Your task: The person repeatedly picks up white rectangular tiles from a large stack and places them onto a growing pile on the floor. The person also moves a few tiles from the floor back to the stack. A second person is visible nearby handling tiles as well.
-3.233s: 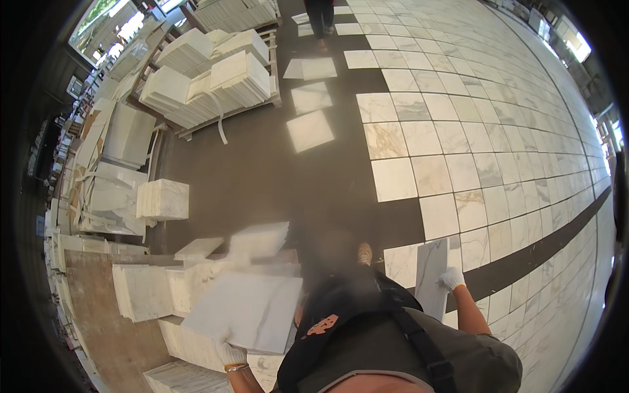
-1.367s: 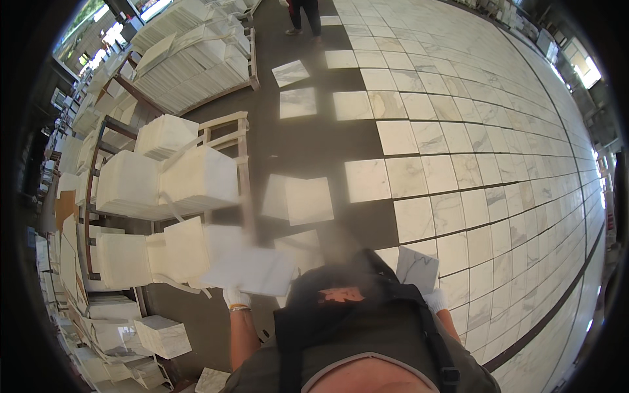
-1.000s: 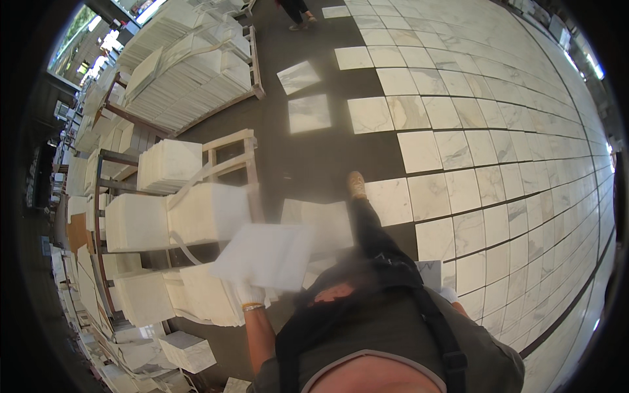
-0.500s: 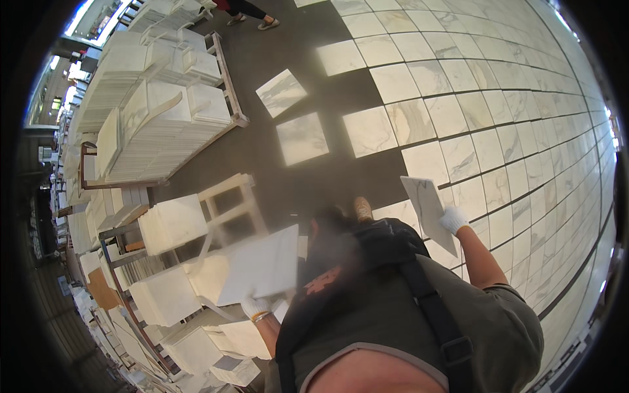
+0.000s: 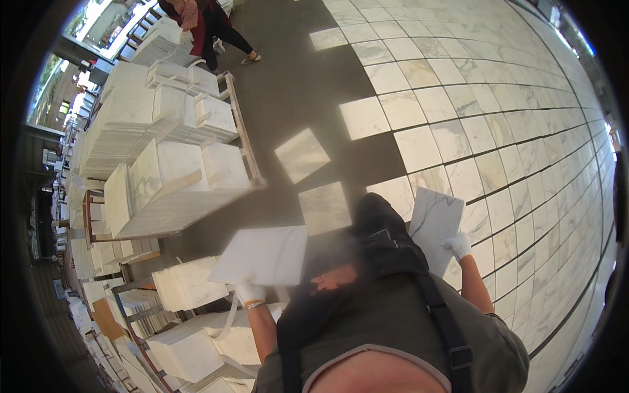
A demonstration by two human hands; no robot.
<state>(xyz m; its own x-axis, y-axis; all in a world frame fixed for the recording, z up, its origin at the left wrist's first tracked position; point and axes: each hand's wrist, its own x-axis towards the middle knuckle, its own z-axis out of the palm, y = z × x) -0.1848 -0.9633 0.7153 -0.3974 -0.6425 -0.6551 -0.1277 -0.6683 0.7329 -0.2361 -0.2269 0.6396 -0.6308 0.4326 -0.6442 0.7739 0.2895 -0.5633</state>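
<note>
A white-gloved grip by my left hand (image 5: 248,293) holds a pale grey-white marble tile (image 5: 263,254) by its near edge, out to the left of my body. On my other side, my right hand (image 5: 460,245), gloved too, is closed on the edge of a grey-veined marble tile (image 5: 435,219), which tilts beside my leg. Both tiles are off the floor. The fingers of each hand are partly hidden by its tile. Ahead of me two loose tiles, a nearer one (image 5: 325,208) and a skewed one (image 5: 302,156), lie on the dark floor.
Rows of laid marble tiles (image 5: 468,99) cover the floor at the right. Stacked white tiles (image 5: 190,173) stand on a wooden pallet (image 5: 244,134) at the left, with more stacks (image 5: 187,347) nearer me. A person (image 5: 219,33) is at the far left, beside the stacks.
I have moved forward, so the pallet and loose tiles appear closer. Both held tiles are still in my hands, and the right one now shows more of its face. More of the other person shows.
</note>
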